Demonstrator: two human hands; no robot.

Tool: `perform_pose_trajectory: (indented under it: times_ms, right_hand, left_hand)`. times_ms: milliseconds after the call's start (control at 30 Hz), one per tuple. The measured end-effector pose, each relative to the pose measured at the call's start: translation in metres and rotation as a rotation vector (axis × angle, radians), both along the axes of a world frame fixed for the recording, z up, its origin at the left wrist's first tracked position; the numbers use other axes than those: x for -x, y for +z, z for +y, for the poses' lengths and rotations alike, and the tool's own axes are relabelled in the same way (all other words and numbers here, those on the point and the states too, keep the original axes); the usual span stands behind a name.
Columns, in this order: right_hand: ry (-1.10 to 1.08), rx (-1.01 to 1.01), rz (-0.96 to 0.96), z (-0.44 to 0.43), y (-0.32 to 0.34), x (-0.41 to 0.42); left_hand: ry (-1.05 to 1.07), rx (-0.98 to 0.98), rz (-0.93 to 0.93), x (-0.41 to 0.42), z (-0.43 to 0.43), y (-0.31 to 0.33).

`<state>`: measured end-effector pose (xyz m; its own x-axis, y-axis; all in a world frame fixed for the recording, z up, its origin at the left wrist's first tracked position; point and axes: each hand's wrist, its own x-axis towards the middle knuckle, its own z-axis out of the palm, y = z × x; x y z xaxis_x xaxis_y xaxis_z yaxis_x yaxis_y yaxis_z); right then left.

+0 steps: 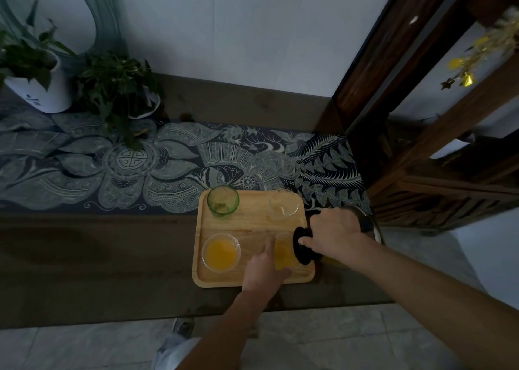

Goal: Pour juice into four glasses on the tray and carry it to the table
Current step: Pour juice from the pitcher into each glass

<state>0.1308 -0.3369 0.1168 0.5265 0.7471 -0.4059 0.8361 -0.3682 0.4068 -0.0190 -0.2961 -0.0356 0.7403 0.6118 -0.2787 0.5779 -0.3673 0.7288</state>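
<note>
Four glasses standing on one wooden tray (252,223) on dark table (112,257), near-left glass (222,252) and near-right glass (283,253) holding orange juice, green glass (223,202) and clear glass (283,204) sitting empty, right hand (334,235) gripping one tilted jug (304,246), left hand (265,271) pinching near-right glass.

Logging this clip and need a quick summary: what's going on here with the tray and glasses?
A person is filling glasses on a wooden tray that rests on a dark wooden surface. The right hand grips a black-lidded jug, tipped over the near-right glass, which the left hand steadies. That glass and the near-left glass hold orange juice. The green glass and the clear glass at the back look empty.
</note>
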Motion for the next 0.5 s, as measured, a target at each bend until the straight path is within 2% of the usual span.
perform_pose_trajectory:
  times_ms: [500]
  right_hand:
    - [-0.023, 0.004, 0.018, 0.0013, -0.0013, -0.0022]
  left_hand:
    - [-0.005, 0.002, 0.011, 0.0008, -0.0002, 0.0052]
